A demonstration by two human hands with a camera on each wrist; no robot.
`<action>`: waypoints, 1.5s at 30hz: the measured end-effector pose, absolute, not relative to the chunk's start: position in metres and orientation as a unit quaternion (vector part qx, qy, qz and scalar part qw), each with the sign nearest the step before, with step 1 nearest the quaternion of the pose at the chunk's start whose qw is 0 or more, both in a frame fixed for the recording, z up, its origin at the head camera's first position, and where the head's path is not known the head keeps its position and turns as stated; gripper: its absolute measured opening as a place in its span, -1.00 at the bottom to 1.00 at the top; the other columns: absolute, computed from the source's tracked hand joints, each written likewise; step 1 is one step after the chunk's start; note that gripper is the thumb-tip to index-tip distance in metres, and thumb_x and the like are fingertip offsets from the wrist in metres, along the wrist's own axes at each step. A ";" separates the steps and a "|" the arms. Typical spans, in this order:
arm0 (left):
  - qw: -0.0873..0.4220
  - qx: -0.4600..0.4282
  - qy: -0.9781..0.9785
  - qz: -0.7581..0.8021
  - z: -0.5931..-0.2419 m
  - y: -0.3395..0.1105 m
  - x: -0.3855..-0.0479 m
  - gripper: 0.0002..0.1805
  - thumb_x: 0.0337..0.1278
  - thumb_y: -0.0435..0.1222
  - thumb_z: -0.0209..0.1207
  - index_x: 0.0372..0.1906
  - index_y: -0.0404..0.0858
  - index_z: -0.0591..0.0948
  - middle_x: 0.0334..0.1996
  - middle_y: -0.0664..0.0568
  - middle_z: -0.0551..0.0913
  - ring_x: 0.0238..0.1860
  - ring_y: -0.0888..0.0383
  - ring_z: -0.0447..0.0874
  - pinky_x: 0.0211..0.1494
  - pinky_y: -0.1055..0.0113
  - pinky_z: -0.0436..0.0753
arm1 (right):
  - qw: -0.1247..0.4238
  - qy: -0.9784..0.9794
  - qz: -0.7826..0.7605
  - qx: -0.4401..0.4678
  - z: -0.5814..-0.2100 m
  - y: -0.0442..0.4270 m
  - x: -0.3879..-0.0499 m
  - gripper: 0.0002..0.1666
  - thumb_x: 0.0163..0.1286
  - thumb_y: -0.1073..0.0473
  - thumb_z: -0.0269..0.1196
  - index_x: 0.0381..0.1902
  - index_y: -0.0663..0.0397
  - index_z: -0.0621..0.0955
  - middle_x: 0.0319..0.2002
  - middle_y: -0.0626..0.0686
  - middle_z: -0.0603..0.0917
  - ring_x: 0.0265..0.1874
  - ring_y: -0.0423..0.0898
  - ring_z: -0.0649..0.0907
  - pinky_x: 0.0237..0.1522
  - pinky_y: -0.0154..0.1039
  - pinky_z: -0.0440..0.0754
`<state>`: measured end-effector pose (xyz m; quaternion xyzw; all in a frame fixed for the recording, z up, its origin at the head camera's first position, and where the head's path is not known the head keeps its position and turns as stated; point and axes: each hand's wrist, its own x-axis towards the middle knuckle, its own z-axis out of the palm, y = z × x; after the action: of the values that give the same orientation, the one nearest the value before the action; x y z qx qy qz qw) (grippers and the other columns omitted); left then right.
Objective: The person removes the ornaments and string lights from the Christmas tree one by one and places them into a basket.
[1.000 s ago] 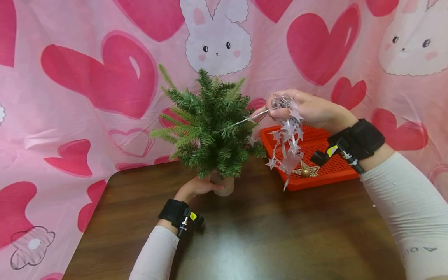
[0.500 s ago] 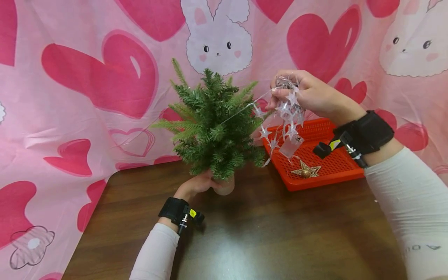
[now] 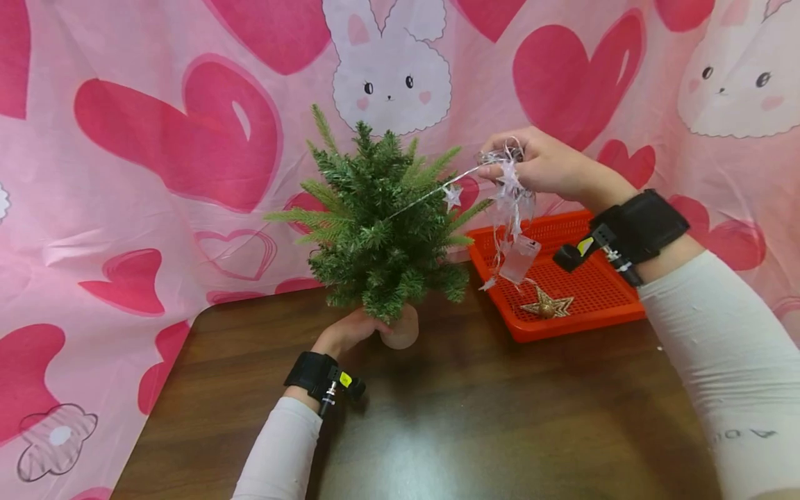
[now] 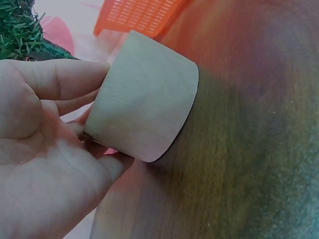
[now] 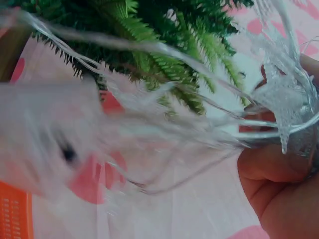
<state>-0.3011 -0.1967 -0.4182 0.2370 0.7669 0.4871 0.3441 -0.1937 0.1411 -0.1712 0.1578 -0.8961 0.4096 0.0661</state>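
A small artificial Christmas tree (image 3: 387,229) stands on the table in a pale round base (image 4: 144,97). My left hand (image 3: 353,330) grips that base at its left side, thumb and fingers around its upper edge in the left wrist view. To the right of the tree, my right hand (image 3: 544,163) holds a bunched star string light (image 3: 509,177) between thumb and fingers. One strand runs taut from it to the middle of the branches, with a clear star (image 3: 452,196) on it. Below the hand dangles a clear battery box (image 3: 520,258), blurred in the right wrist view.
An orange-red perforated basket (image 3: 581,323) sits at the right on the brown wooden table (image 3: 475,410). Inside it lies a gold star ornament (image 3: 547,303). Behind the table hangs a pink cloth (image 3: 250,42) with hearts and rabbits.
My right hand has risen with the string light, then shifted slightly left. The tree has tilted and turned a little in my left hand, which stays at the base.
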 end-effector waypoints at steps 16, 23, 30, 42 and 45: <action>0.330 0.278 0.752 0.498 -0.425 -0.196 -0.308 -0.69 0.15 -0.30 0.11 0.00 -0.30 0.53 0.16 -0.05 0.41 0.26 -0.01 0.34 0.44 -0.02 0.25 | 0.137 -0.893 0.360 0.233 -0.161 0.135 -0.207 -0.81 0.43 0.14 0.23 -0.23 0.17 0.53 -0.52 0.03 0.44 -0.61 -0.07 0.51 -0.55 -0.28 0.52; 0.305 0.357 0.761 0.448 -0.424 -0.198 -0.303 -0.71 0.35 -0.11 0.00 -0.03 -0.22 0.50 -0.08 0.02 0.47 0.03 0.11 0.43 0.15 0.23 0.42 | 0.131 -0.884 0.367 0.258 -0.154 0.131 -0.204 -0.84 0.43 0.18 0.23 -0.22 0.18 0.52 -0.47 0.04 0.44 -0.57 -0.06 0.53 -0.50 -0.31 0.56; 0.234 0.406 0.783 0.409 -0.424 -0.188 -0.298 -0.38 0.25 -0.20 0.26 0.37 -0.16 0.35 0.28 -0.04 0.44 0.31 0.01 0.42 0.30 0.06 0.46 | 0.144 -0.894 0.348 0.243 -0.150 0.121 -0.201 -0.84 0.42 0.15 0.25 -0.23 0.14 0.54 -0.49 0.02 0.46 -0.57 -0.08 0.48 -0.49 -0.28 0.47; 0.182 0.454 0.770 0.410 -0.418 -0.184 -0.301 -0.36 0.17 -0.32 0.32 0.34 -0.23 0.37 0.30 -0.17 0.40 0.34 -0.08 0.35 0.34 -0.02 0.41 | 0.168 -0.929 0.265 0.195 -0.151 0.120 -0.202 -0.84 0.34 0.21 0.33 -0.26 0.17 0.57 -0.43 0.02 0.55 -0.56 -0.13 0.46 -0.53 -0.36 0.50; 0.230 0.404 0.800 0.379 -0.412 -0.187 -0.299 -0.34 0.24 -0.23 0.27 0.39 -0.26 0.34 0.37 -0.26 0.32 0.40 -0.19 0.28 0.38 -0.08 0.36 | 0.177 -0.940 0.229 0.180 -0.151 0.119 -0.201 -0.87 0.35 0.23 0.31 -0.23 0.17 0.59 -0.42 0.08 0.58 -0.50 -0.10 0.46 -0.49 -0.36 0.47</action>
<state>-0.2986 -0.1866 -0.4122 0.4043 0.7999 0.3791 0.2303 -0.2011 0.1189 -0.1508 0.1799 -0.9401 0.2291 0.1771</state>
